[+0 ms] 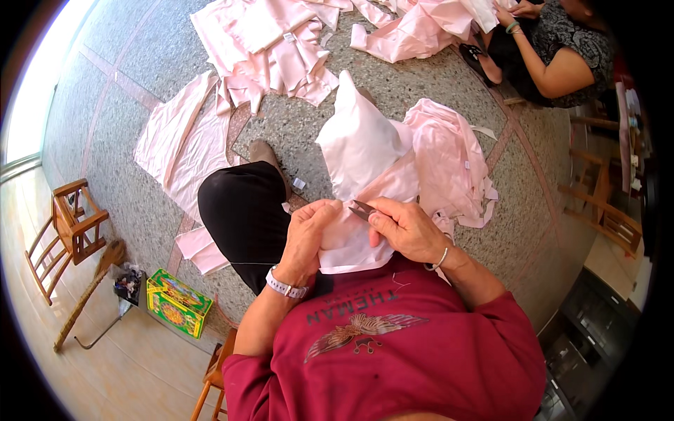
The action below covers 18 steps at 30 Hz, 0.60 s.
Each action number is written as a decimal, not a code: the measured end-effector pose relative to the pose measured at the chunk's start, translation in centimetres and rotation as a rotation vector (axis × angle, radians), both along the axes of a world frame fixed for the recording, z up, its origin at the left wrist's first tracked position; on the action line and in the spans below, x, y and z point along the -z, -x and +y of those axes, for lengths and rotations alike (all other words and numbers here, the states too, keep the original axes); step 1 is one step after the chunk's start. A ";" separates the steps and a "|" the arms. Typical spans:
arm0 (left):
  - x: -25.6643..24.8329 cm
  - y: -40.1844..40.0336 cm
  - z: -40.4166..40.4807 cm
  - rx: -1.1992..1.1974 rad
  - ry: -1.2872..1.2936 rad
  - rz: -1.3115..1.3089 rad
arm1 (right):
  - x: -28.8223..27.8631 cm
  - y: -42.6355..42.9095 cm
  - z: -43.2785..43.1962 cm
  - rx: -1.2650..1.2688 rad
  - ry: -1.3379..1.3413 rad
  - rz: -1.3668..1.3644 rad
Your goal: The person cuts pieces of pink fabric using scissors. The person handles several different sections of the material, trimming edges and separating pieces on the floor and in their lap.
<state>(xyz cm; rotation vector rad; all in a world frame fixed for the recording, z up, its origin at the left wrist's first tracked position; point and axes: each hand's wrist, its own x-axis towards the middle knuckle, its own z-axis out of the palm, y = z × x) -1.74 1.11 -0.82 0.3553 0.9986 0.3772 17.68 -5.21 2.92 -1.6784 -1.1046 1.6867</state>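
Pale pink fabric point(363, 242) lies across my lap, and my left hand point(310, 231) pinches its edge between thumb and fingertips. Small thread snips point(362, 209) with dark blades are in my right hand point(413, 226). Their blades stand slightly apart and point left, close by the fabric at my left fingertips. Beyond my hands the cloth rises in a pale peak point(358, 137) over my leg area. More crumpled pink cloth point(447, 152) with a small white label hangs or lies to the right; what supports it is hidden.
Pink cloth pieces point(263, 47) lie heaped on the speckled stone floor point(131, 131), with a flat piece point(184, 137) nearer. At left are a wooden chair point(79, 221), a broom point(87, 294), a dustpan point(131, 289) and a green-yellow box point(179, 302). Another person point(558, 58) handles cloth at upper right.
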 end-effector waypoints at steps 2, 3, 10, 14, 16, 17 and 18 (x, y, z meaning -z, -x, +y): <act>0.1 0.0 0.0 0.000 0.002 -0.003 | 0.0 0.0 0.0 -0.004 -0.008 0.000; 0.1 0.1 0.0 0.000 0.003 -0.005 | 0.1 0.0 -0.1 -0.002 -0.011 0.001; 0.3 0.0 -0.1 -0.018 -0.002 -0.011 | 0.0 -0.1 0.0 -0.013 -0.009 0.003; 0.2 0.0 -0.2 -0.027 0.005 0.003 | 0.2 0.0 0.0 -0.008 -0.014 0.005; 0.2 0.0 -0.2 -0.032 0.009 0.007 | 0.1 0.0 0.0 -0.003 -0.022 0.003; 0.2 -0.1 -0.2 -0.035 0.012 0.007 | 0.1 0.0 0.0 -0.007 -0.019 -0.001; 0.2 -0.1 -0.2 -0.039 0.015 0.007 | 0.1 0.0 0.0 -0.011 -0.016 -0.004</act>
